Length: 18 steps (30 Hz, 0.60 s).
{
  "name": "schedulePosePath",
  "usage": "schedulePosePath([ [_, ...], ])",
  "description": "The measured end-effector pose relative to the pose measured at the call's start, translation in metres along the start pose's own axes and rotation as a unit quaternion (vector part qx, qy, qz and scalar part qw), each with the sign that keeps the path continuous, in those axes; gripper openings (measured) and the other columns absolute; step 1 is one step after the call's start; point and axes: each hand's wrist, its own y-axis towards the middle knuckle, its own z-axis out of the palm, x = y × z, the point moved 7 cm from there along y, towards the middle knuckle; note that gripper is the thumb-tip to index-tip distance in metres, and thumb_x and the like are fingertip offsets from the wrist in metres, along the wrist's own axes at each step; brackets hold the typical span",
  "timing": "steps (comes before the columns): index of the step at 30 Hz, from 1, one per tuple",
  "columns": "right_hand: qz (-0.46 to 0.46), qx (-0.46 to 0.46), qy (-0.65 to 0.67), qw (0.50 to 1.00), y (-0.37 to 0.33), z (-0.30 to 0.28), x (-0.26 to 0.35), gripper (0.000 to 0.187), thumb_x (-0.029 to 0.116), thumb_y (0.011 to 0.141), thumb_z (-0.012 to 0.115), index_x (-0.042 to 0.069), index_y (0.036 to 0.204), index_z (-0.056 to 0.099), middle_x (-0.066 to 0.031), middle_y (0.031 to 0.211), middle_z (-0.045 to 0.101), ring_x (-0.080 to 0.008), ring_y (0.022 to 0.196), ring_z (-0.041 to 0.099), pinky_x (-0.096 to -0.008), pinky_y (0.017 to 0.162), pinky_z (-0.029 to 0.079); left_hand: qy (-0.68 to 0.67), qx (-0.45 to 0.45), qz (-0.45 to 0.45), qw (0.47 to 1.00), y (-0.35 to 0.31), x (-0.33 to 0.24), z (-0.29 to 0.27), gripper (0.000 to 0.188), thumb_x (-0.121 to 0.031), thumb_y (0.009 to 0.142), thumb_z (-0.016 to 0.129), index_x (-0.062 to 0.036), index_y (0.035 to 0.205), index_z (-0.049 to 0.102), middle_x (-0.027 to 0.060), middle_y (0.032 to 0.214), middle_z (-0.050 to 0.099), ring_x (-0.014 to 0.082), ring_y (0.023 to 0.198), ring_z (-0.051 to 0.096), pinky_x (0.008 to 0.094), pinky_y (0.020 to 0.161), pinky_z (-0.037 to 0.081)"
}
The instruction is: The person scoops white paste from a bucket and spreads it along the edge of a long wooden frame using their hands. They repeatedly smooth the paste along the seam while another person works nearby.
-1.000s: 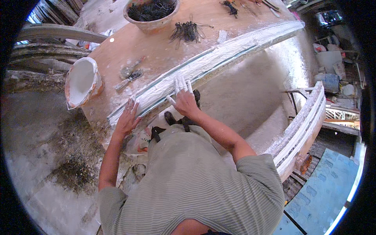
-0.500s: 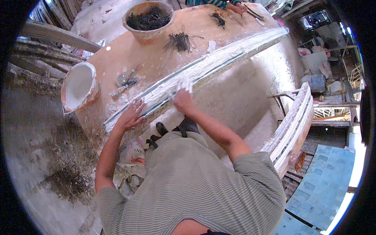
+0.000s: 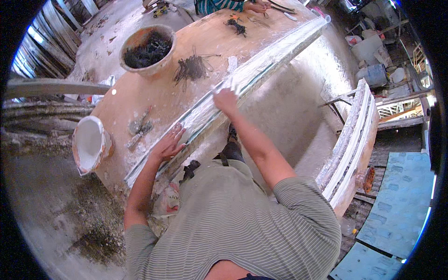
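A long white plaster-coated strip (image 3: pixel 275 57) with greenish edges runs diagonally along the near edge of an orange-brown table (image 3: pixel 205 39). My left hand (image 3: pixel 169 143) lies flat on its nearer part, fingers stretched out. Farther along, my right hand (image 3: pixel 226 100) is closed over the strip's surface. Something white and smeared by motion shows at its fingers; I cannot make out its kind. To the left of my hands lie plaster-caked hand tools (image 3: pixel 140 128). A tangle of dark fibres (image 3: pixel 191 68) rests on the tabletop beyond my right hand.
A bucket (image 3: pixel 154 70) of dark fibres and a plaster-coated bucket (image 3: pixel 108 143) stand on the left. Across the table is another person's hand (image 3: pixel 255 7), near a smaller dark bundle (image 3: pixel 237 27). A curved white-edged bench (image 3: pixel 352 140) stands on the right, beside light-blue sheets (image 3: pixel 396 196).
My right hand has moved a little farther along the strip, with the white thing still at its fingers. My left hand stays flat on the strip. The view has shifted.
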Motion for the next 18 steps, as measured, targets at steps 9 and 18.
schedulePosePath([
  [9, -0.103, -0.001, -0.073, 0.992, 0.115, -0.05, -0.127, 0.037, 0.025, 0.097, 0.046, 0.003, 0.122, 0.063, -0.0234, 0.114, 0.064, -0.0435, 0.112, 0.058, -0.0586, 0.098, 0.045, -0.032, 0.012, 0.015, 0.999, 0.152, -0.041, -0.018, 0.07, -0.044, 0.103, 0.044, -0.0027, 0.156, 0.024, 0.0259, 0.163, 0.016, 0.0367, 0.153, 0.015, 0.0415, 0.125, 0.014],
  [18, 0.016, 0.146, 0.077, 0.986, 0.109, -0.049, -0.13, 0.065, 0.044, 0.099, 0.049, -0.007, 0.139, 0.05, -0.0315, 0.144, 0.046, -0.0482, 0.146, 0.026, -0.0605, 0.119, 0.017, 0.037, -0.006, 0.047, 0.998, 0.329, -0.089, -0.024, 0.073, -0.048, 0.102, 0.044, -0.0003, 0.154, 0.027, 0.0239, 0.161, 0.024, 0.0352, 0.152, 0.018, 0.0437, 0.125, 0.015],
])
